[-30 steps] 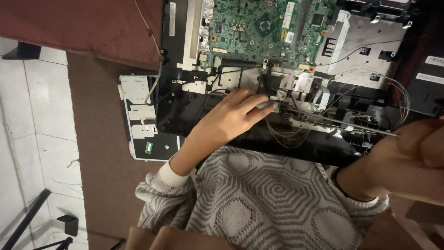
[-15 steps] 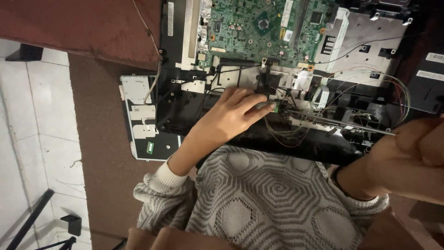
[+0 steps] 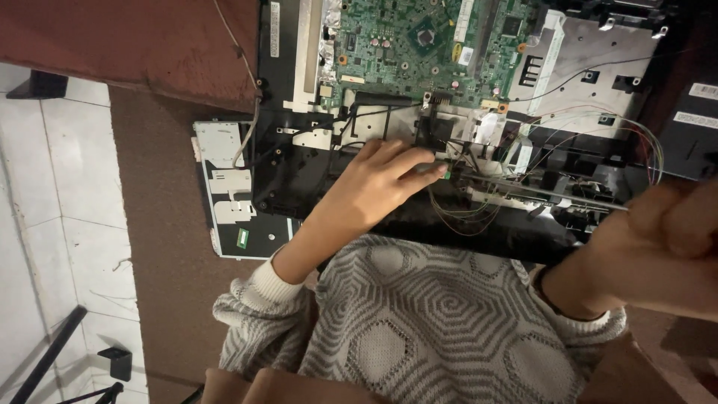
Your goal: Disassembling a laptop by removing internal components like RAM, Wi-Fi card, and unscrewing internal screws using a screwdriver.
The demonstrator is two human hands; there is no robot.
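Since half a second ago almost nothing has shifted: the left hand (image 3: 374,194) stays at the middle of the frame on the opened laptop (image 3: 464,150), its fingers nudged slightly toward the small green part (image 3: 446,175); the right hand (image 3: 666,239) stays at the right edge.

The table (image 3: 149,187), covered in brown cloth, fills the upper left and centre left. White floor tiles (image 3: 45,224) run down the left side of the frame.

The laptop lies open across the upper half of the frame, its black base frame exposed. Its green circuit board (image 3: 419,37) sits at top centre, a silver metal plate (image 3: 591,60) to its right. A separate grey-and-white panel (image 3: 224,187) lies at the laptop's left edge, partly under it.

The patterned grey-and-white sweater (image 3: 434,329) fills the lower centre.

The left hand rests palm down on the black frame, fingers spread narrow, fingertips (image 3: 426,166) touching the green part and the thin wires (image 3: 464,209) beside it. Whether it pinches the part, I cannot tell.

The right hand is curled into a closed grip, blurred and near the lens, around the end of a long thin tool (image 3: 538,191) whose tip reaches toward the green part.
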